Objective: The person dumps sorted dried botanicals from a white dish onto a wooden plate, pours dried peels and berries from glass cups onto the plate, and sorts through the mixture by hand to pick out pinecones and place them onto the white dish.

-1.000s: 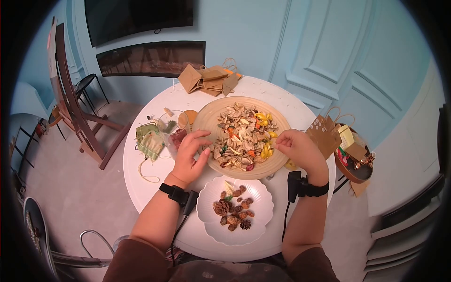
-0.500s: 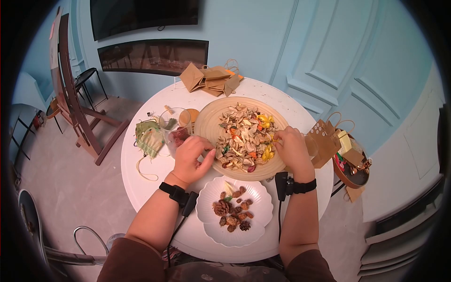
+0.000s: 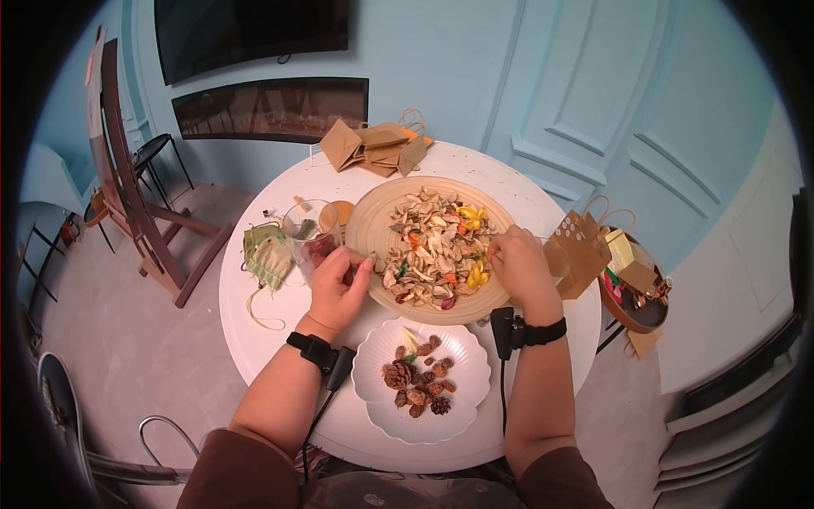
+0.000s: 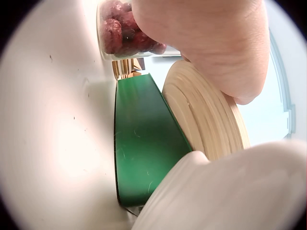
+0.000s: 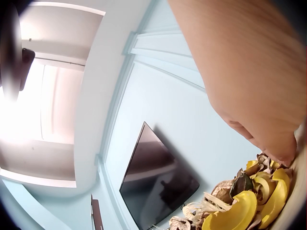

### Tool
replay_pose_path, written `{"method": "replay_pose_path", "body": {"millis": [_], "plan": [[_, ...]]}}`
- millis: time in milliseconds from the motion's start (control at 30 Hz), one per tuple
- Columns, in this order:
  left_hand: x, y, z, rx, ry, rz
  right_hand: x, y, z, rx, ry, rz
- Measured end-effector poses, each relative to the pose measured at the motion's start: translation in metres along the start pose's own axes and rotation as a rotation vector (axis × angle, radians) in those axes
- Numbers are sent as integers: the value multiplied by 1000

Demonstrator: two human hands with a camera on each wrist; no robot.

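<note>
A round wooden plate (image 3: 368, 207) holds a heap of dried petals (image 3: 424, 246), mostly beige, with orange and yellow pieces. My right hand (image 3: 524, 270) reaches over its right side, fingers curled and tips pinching at a yellow dried petal (image 5: 283, 179). At the plate's left rim is my left hand (image 3: 337, 293), fingers curled with thumb and forefinger close together; I cannot tell whether a petal is between them. Below both hands, a white scalloped plate (image 3: 475, 373) bears pine cones (image 3: 398, 374) and small brown dried pods.
A clear cup (image 3: 312, 222) of dark red dried fruit and a green drawstring pouch (image 3: 270, 259) stand left. Brown paper bags (image 3: 373, 146) lie at the back, with another paper bag (image 3: 578, 254) right. A glossy green surface (image 4: 144, 139) shows beside the wooden plate.
My left hand's spread fingers have curled, thumb and forefinger coming together at the rim. My right hand has shifted slightly left and down, its fingertips staying at the yellow petals.
</note>
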State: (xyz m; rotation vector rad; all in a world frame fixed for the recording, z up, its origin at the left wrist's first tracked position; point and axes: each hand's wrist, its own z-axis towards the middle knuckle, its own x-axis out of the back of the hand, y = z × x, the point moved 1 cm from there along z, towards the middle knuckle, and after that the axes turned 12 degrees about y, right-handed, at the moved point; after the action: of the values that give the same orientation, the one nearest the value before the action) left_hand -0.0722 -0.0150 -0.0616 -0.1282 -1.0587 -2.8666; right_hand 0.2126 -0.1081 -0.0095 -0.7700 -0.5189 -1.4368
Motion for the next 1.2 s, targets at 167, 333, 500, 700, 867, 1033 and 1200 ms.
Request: {"method": "replay_pose_path", "body": {"millis": [167,333,500,700,867,1033,1200], "plan": [[-1,0,0,-2,12,-13,3,1,2,-11,-3,-7],[-1,-1,-1,9,22,-27,45,4,8,-109,98,143],[-1,-1,-1,9,14,-25,78,19,2,-321,131,126],[-2,-1,-1,1,19,-19,82,42,-3,-397,136,97],[-1,0,0,-10,16,-14,87,25,0,-361,118,206],[-2,-2,-1,-18,19,-6,68,4,6,-284,-86,343],[-2,-2,-1,15,10,-20,47,-11,4,-286,-231,351]]}}
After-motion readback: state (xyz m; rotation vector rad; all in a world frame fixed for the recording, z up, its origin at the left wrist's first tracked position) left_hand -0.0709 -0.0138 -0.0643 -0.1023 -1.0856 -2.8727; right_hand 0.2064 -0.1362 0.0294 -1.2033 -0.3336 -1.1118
